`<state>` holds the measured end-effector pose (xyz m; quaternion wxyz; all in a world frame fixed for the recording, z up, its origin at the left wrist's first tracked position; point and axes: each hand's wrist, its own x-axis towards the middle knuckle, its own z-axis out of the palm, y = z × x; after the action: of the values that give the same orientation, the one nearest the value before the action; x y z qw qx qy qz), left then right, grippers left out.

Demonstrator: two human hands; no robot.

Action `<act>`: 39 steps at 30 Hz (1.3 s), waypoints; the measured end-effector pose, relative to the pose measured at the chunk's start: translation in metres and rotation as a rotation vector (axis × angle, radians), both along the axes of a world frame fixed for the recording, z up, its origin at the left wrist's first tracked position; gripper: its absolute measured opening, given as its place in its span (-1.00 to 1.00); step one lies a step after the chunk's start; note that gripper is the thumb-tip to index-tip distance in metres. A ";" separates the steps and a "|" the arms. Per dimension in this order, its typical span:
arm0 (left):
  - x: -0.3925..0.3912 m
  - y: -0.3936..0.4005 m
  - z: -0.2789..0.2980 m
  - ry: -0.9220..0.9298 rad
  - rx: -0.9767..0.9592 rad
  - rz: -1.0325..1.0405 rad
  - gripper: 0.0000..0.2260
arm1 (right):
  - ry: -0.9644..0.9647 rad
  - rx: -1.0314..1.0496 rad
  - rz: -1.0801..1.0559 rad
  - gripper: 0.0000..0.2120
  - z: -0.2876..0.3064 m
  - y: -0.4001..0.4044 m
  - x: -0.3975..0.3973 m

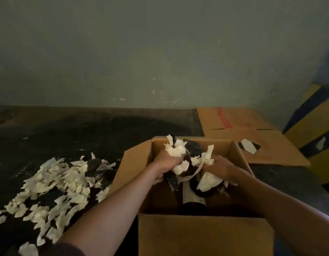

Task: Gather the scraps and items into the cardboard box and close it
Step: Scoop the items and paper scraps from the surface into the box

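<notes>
Both hands over the open brown cardboard box [204, 235], flaps still up. Left hand [165, 161] and right hand [220, 167] are each clamped on one shared bundle of cream paper and dark scraps [187, 159], held above the box opening, not yet released. Something dark already sits inside the box; can't identify it. Big loose pile of cream and black scraps [52, 183] lies on the dark floor [67, 130] left of the box. Flattened cardboard sheet [252, 137] behind the box to the right. Judgement: scraps are light, soft, crumple easily and shed pieces; scoop from underneath with cupped palms, squeeze inward.
</notes>
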<state>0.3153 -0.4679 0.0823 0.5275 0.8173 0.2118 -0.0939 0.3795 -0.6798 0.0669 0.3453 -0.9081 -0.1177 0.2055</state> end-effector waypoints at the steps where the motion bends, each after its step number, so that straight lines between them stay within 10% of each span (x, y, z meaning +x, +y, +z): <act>1: 0.000 -0.001 -0.007 0.051 0.030 -0.002 -0.19 | -0.004 -0.026 0.022 -0.58 -0.004 0.000 0.003; 5: 0.000 0.000 -0.017 0.182 0.183 -0.021 -0.05 | 0.000 -0.091 0.102 -0.41 -0.007 -0.005 0.013; 17: -0.021 -0.036 -0.049 0.555 0.589 -0.607 -0.52 | 0.230 -0.568 0.385 -0.18 -0.039 -0.031 -0.017; 22: -0.018 -0.039 -0.025 0.160 0.734 -0.527 -0.72 | 0.084 -0.459 0.317 -0.52 -0.024 -0.033 -0.005; 25: -0.018 -0.033 -0.006 0.118 0.980 -0.531 -0.58 | 0.059 -0.468 0.239 -0.27 -0.029 -0.031 0.000; 32: -0.050 -0.021 -0.049 0.801 0.519 -0.848 -0.58 | 0.311 -0.585 0.381 -0.25 -0.054 -0.029 -0.021; 39: -0.045 -0.015 -0.052 0.410 0.638 -0.650 -0.60 | 0.066 -0.451 0.230 -0.40 -0.014 -0.024 0.001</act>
<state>0.2698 -0.4830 0.0302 0.1421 0.9264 0.0638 -0.3429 0.3809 -0.7037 0.0527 0.1118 -0.9357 -0.1599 0.2940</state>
